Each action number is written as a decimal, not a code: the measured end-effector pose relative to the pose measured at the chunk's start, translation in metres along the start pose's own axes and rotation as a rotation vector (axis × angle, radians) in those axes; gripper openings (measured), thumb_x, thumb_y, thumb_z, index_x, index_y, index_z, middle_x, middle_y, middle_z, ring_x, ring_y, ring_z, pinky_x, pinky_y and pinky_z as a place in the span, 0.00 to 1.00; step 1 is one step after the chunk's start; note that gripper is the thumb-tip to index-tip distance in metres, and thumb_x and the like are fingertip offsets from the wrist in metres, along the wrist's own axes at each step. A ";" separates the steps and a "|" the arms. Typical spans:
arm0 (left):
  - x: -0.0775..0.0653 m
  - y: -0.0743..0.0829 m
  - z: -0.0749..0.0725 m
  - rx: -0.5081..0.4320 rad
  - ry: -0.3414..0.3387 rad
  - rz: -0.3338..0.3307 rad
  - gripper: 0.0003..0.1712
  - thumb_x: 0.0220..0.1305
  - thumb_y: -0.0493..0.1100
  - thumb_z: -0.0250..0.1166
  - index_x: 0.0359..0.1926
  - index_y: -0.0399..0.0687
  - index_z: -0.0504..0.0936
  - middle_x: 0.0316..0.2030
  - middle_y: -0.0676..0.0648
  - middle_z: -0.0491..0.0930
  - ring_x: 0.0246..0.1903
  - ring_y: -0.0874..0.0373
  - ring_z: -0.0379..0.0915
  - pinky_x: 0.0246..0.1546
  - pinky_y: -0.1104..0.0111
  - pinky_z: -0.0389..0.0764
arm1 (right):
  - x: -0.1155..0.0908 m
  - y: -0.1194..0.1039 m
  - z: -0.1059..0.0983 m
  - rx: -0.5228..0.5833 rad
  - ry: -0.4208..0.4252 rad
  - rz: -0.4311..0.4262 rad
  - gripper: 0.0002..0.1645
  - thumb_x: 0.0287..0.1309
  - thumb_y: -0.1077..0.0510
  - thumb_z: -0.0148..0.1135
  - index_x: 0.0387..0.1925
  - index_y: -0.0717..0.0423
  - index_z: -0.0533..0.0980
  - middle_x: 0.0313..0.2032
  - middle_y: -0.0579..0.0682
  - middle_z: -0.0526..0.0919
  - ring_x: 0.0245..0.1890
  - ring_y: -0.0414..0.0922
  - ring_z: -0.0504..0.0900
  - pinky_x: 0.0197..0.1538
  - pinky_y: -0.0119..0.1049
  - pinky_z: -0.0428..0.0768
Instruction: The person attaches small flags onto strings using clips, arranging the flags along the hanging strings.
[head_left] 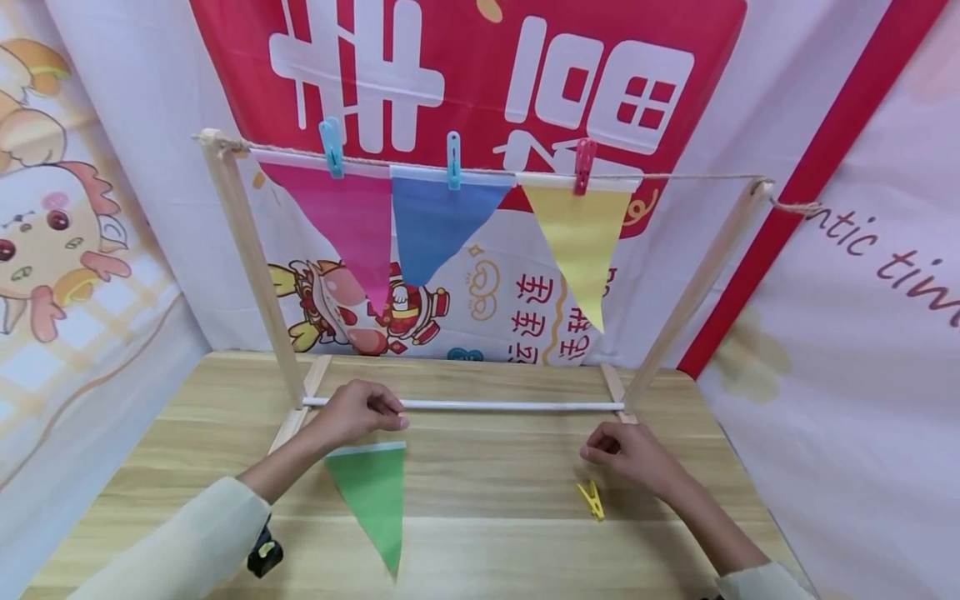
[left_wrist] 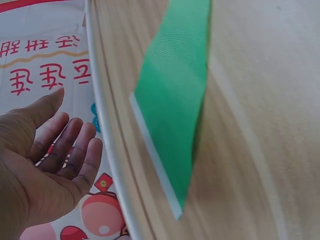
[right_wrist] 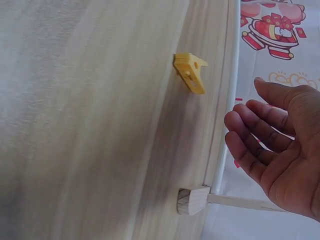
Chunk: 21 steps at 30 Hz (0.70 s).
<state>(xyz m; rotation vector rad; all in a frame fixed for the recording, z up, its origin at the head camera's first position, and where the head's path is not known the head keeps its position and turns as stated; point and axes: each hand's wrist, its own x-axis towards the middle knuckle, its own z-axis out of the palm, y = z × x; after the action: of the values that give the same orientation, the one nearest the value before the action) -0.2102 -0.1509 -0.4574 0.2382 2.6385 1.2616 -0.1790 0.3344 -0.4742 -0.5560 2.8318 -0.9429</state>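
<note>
My left hand (head_left: pixel 365 410) hovers over the table just behind a green triangular pennant (head_left: pixel 377 497) with a white top strip. In the left wrist view its fingers (left_wrist: pixel 75 150) are loosely bent with nothing between them. My right hand (head_left: pixel 632 452) is above the table at the right, near a yellow clothespin (head_left: pixel 591 500) lying on the wood. The right wrist view shows that hand's fingers (right_wrist: pixel 257 127) relaxed and holding nothing. On a twine line (head_left: pixel 517 173) hang a pink pennant (head_left: pixel 352 217), a blue pennant (head_left: pixel 442 221) and a yellow pennant (head_left: pixel 581 233), each clipped by a clothespin.
The twine is tied between two wooden posts, left (head_left: pixel 251 267) and right (head_left: pixel 697 292), joined low down by a white rod (head_left: pixel 510 406). Wooden feet (head_left: pixel 615 383) stand on the table (head_left: pixel 487 550). Printed cloth (head_left: pixel 840 333) encloses the back and sides.
</note>
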 end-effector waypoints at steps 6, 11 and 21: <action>-0.003 -0.014 0.002 0.013 0.001 -0.026 0.14 0.68 0.43 0.83 0.48 0.40 0.93 0.39 0.48 0.91 0.40 0.56 0.83 0.43 0.67 0.84 | -0.006 0.005 0.006 -0.003 -0.032 0.003 0.09 0.73 0.51 0.78 0.38 0.49 0.88 0.31 0.40 0.89 0.32 0.33 0.81 0.37 0.28 0.83; -0.005 -0.025 -0.001 0.043 -0.004 -0.031 0.14 0.67 0.41 0.84 0.48 0.39 0.93 0.38 0.48 0.92 0.38 0.57 0.84 0.41 0.66 0.84 | -0.006 0.004 0.006 -0.008 -0.078 0.041 0.11 0.72 0.48 0.78 0.39 0.49 0.88 0.32 0.41 0.88 0.33 0.36 0.81 0.37 0.29 0.82; -0.014 -0.040 -0.008 0.038 -0.019 -0.065 0.12 0.65 0.36 0.82 0.47 0.38 0.92 0.38 0.45 0.90 0.38 0.56 0.83 0.40 0.67 0.84 | -0.008 0.007 0.014 -0.015 -0.101 0.073 0.13 0.68 0.47 0.82 0.36 0.49 0.87 0.30 0.40 0.87 0.32 0.36 0.79 0.35 0.28 0.78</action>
<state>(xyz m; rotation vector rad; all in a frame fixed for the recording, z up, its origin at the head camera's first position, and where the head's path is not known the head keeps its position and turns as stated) -0.2007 -0.1848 -0.4825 0.1677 2.6338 1.1837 -0.1706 0.3351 -0.4902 -0.4836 2.7514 -0.8571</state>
